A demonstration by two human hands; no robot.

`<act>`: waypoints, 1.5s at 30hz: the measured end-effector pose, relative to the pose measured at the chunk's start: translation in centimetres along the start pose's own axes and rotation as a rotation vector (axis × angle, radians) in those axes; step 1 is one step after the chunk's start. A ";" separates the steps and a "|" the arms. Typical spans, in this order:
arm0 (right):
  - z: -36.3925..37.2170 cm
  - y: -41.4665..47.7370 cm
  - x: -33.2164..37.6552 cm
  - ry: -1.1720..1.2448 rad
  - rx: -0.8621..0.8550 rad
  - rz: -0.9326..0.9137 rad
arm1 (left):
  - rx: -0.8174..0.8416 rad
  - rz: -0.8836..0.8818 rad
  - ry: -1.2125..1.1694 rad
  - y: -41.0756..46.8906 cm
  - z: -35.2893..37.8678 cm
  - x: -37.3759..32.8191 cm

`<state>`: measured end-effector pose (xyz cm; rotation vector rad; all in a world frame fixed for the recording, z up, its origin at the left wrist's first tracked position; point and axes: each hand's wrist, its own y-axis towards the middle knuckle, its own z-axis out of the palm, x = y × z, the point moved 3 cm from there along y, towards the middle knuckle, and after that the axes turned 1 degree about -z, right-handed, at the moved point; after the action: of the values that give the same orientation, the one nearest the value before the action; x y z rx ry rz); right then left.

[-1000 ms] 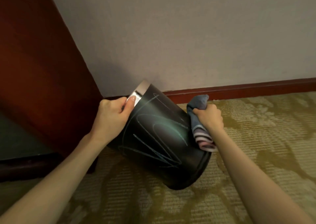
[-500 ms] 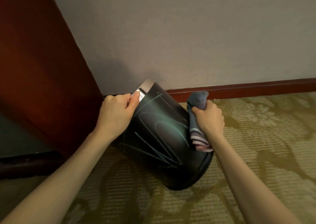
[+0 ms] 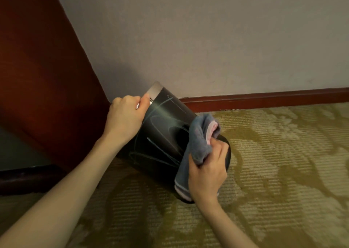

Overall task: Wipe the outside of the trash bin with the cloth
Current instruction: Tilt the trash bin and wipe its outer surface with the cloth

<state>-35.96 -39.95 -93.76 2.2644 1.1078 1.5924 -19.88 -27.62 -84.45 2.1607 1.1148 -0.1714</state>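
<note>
Head view: tilted trash bin [image 3: 160,134] is gripped at rim by left hand [image 3: 124,119]; cloth [image 3: 198,145] is bunched in right hand [image 3: 207,172]. Hard strokes risk bin being twisted loose.

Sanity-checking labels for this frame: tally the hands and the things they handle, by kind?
Trash bin: 1
Cloth: 1
Hands: 2, left hand and right hand
Total: 4
</note>
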 end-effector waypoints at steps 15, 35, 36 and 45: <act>1.5 6.9 -0.4 0.047 0.120 0.168 | -0.012 0.147 0.016 -0.9 -1.3 -0.7; 3.3 12.1 -1.5 -0.075 0.404 0.285 | 0.001 0.083 -0.040 -1.6 -0.9 -1.0; 2.9 11.4 -1.0 -0.069 0.369 0.254 | -0.007 0.073 -0.034 -1.6 -0.9 -0.9; 1.5 2.4 3.2 -0.001 0.033 0.052 | 0.006 -0.003 -0.028 -0.9 -0.7 0.3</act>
<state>-33.04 -39.24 -90.77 2.3331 1.0912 1.6039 -20.49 -26.67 -84.52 2.1552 1.1033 -0.2063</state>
